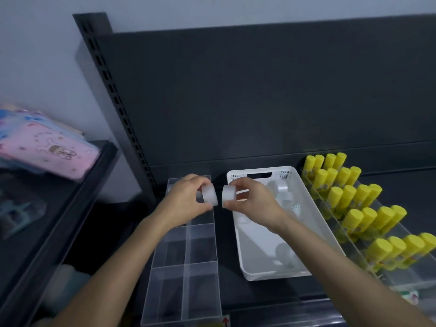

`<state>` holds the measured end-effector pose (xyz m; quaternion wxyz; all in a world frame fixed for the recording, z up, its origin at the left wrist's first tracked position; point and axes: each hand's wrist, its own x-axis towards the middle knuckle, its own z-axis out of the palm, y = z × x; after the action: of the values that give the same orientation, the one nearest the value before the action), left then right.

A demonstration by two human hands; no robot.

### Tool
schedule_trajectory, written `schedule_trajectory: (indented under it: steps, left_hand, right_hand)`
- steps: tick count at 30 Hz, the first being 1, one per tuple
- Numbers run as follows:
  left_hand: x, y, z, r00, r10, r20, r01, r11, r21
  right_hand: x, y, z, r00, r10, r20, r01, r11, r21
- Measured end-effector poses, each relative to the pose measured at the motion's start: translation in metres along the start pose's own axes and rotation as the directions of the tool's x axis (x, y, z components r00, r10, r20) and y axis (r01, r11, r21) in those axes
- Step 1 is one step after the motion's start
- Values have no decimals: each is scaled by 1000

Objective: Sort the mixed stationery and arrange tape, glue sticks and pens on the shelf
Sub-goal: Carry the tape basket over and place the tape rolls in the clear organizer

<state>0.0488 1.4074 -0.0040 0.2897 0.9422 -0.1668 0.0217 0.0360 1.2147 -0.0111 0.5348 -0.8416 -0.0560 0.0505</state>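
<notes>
Head view, one frame. Left hand [186, 200] is raised over the far end of the clear divided tray [186, 263], fingers [197, 180] curled over the top and thumb beneath, clamped on a small translucent tape roll [209, 195] held on edge. Right hand [256, 204] is level with it, just beside the near-left corner of the white basket [271, 276], its fingers [239, 183] and thumb likewise pinched around a second tape roll [228, 194]. The two rolls face each other, near but apart, with a narrow gap between them over the strip of shelf [271, 293] that separates tray and basket. More loose tape rolls [282, 187] lie in the basket, mostly toward its far end; exact count cannot be told, blurred. The tray compartments in view hold nothing I can make out. To the right of the basket, yellow-capped glue sticks [349, 197] stand in tilted rows in a clear stepped rack [401, 279]. Dark back panel [259, 90] behind. At far left, a pink printed pouch [47, 149] lies on a neighbouring shelf [103, 152].
</notes>
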Motion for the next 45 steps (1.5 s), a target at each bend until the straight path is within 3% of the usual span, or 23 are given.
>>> schedule_trajectory:
  steps: [4, 9, 17, 23, 29, 34, 38, 45]
  left_hand:
    - [-7, -17, -6, 1000, -23, 11, 22, 998, 59]
    - [-9, -28, -1, 997, -47, 67, 42, 997, 72]
    - [-6, -48, 12, 990, -75, 118, 63, 993, 98]
    - [2, -51, 16, 988, -88, 127, 74, 991, 114]
    - [6, -52, 25, 984, -81, 157, 51, 981, 187]
    - [6, -53, 25, 977, -105, 183, 58, 968, 243]
    - [1, -51, 26, 988, -93, 120, 64, 971, 228]
    - [-7, -27, 26, 1000, 11, 10, -12, 997, 75]
  right_hand:
    - [17, -6, 23, 995, -93, 40, 100, 970, -223]
    - [33, -1, 46, 971, -131, 200, 216, 838, -501]
    - [46, 6, 58, 948, -187, 258, 311, 712, -629]
    - [50, 11, 68, 959, -146, 241, 280, 581, -764]
    - [52, 10, 75, 963, -148, 224, 268, 539, -798]
    - [54, 4, 72, 961, -93, 259, 265, 560, -785]
    - [53, 0, 59, 960, -89, 267, 250, 705, -664]
    - [30, 5, 1, 977, -134, 167, 209, 761, -614]
